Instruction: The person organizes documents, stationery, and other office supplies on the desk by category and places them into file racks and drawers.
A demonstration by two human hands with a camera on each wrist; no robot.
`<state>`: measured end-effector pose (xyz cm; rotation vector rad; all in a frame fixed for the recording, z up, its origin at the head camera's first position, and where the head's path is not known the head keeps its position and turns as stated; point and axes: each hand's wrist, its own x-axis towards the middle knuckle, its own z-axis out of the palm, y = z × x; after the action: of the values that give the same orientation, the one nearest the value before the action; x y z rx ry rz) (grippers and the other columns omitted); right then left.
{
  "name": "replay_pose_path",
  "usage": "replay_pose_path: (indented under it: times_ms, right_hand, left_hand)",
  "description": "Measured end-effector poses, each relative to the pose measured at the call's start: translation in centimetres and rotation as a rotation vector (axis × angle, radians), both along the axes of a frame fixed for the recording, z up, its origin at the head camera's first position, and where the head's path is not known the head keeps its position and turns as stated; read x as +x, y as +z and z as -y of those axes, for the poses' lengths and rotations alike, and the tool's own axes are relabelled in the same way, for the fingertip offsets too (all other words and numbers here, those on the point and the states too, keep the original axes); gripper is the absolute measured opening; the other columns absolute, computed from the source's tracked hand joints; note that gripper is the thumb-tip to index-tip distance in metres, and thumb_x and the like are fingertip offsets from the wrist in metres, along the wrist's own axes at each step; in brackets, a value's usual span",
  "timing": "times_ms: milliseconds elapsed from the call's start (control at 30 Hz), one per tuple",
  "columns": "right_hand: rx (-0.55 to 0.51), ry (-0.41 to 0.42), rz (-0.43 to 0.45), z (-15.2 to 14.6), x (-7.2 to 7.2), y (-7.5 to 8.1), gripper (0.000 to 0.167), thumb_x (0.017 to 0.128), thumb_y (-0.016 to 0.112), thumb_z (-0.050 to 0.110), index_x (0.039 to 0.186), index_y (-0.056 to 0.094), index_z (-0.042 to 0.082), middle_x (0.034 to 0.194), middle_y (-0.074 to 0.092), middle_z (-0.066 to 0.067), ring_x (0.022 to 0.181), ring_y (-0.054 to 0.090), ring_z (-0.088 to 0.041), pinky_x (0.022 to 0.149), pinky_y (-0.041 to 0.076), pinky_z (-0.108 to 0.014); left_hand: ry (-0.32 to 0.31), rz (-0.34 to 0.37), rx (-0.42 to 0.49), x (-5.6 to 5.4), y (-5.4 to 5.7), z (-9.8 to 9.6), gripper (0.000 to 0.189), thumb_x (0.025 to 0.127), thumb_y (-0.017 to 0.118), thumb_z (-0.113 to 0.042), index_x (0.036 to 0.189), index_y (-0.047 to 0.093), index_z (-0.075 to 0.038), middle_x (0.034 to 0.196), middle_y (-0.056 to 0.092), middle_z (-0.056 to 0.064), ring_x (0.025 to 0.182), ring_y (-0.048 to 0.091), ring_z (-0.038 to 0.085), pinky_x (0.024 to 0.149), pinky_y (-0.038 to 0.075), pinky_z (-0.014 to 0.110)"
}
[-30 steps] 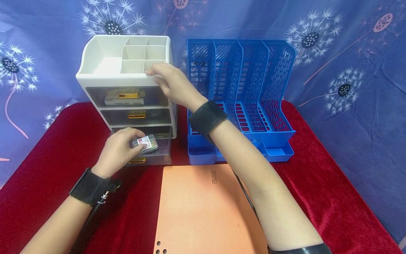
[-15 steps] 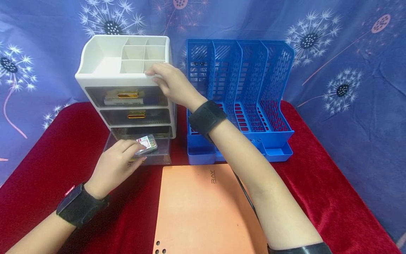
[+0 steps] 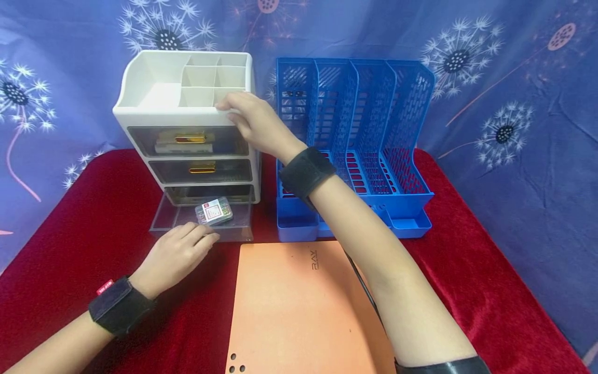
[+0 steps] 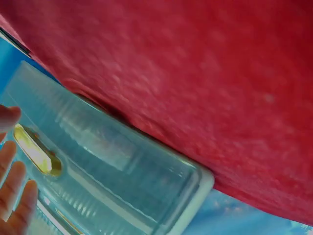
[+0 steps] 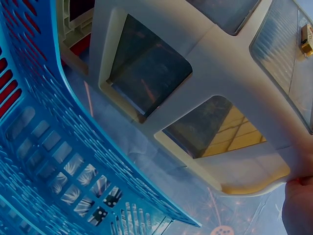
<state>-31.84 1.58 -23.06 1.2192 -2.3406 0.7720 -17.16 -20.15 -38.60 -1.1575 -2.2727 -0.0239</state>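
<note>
A white drawer organizer (image 3: 182,117) stands at the left, with smoky drawer fronts and gold handles. My right hand (image 3: 254,122) grips its top front edge near the right corner. The bottom drawer (image 3: 235,232) is pulled out, and inside lies a small clear plastic box (image 3: 214,211) with a white-and-red label. My left hand (image 3: 179,254) is at the front of this drawer, its fingers along the upper edge. In the left wrist view those fingers (image 4: 14,183) are spread apart beside the gold handle (image 4: 36,152) and hold nothing.
Right of the organizer stands a blue file rack (image 3: 355,130) with small front bins. An orange board (image 3: 299,306) marked RAY lies in front, on red cloth (image 3: 472,291). A dark cable (image 3: 362,283) crosses the board. A patterned blue curtain (image 3: 350,28) hangs behind.
My left hand has let go of the small plastic box and drawn back from inside the drawer to its front. The box stays in the drawer. My right hand has not moved.
</note>
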Motion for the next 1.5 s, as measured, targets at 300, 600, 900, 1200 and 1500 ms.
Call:
replay_pose_path:
  times_ms: [300,600,900,1200,1500]
  right_hand:
    - [-0.006,0.0,0.012,0.0,0.0,0.0,0.022,0.094,0.051,0.003,0.113,0.061,0.002,0.12,0.062,-0.009,0.12,0.051,-0.019,0.104,0.028,-0.014]
    - [0.0,-0.007,0.018,0.0,0.1,0.1,0.022,0.094,0.051,0.003,0.114,0.061,0.002,0.12,0.062,-0.009,0.12,0.051,-0.018,0.103,0.029,-0.014]
    - [0.007,-0.007,0.013,0.0,0.1,0.2,0.022,0.095,0.05,0.003,0.114,0.061,0.002,0.12,0.062,-0.009,0.12,0.051,-0.018,0.103,0.029,-0.014]
    - [0.005,-0.01,0.009,0.0,0.1,0.1,0.022,0.094,0.05,0.003,0.113,0.061,0.002,0.12,0.062,-0.009,0.12,0.051,-0.018,0.103,0.029,-0.014]
    - [0.003,-0.012,0.011,0.0,0.3,0.1,0.022,0.095,0.05,0.003,0.114,0.061,0.002,0.12,0.062,-0.009,0.12,0.051,-0.018,0.103,0.03,-0.014]
  left_hand:
    - [0.031,-0.023,-0.058,0.0,0.0,0.2,0.053,0.055,0.083,0.011,0.104,0.064,0.001,0.094,0.063,0.017,0.08,0.059,0.028,0.071,0.055,0.043]
    - [0.05,0.0,-0.109,-0.1,0.0,0.2,0.058,0.052,0.088,0.005,0.104,0.063,-0.001,0.095,0.063,0.016,0.081,0.059,0.027,0.069,0.056,0.042]
    - [0.043,-0.017,-0.077,-0.3,0.8,0.1,0.055,0.053,0.086,0.008,0.103,0.064,0.0,0.093,0.063,0.017,0.079,0.06,0.028,0.069,0.056,0.043]
    - [0.063,0.002,-0.068,-0.9,0.8,0.0,0.051,0.057,0.085,0.007,0.103,0.064,-0.001,0.094,0.064,0.016,0.08,0.06,0.028,0.071,0.055,0.042]
    - [0.064,0.006,-0.005,-2.2,0.6,0.2,0.04,0.063,0.077,0.01,0.099,0.064,-0.002,0.092,0.062,0.015,0.079,0.058,0.028,0.068,0.055,0.041]
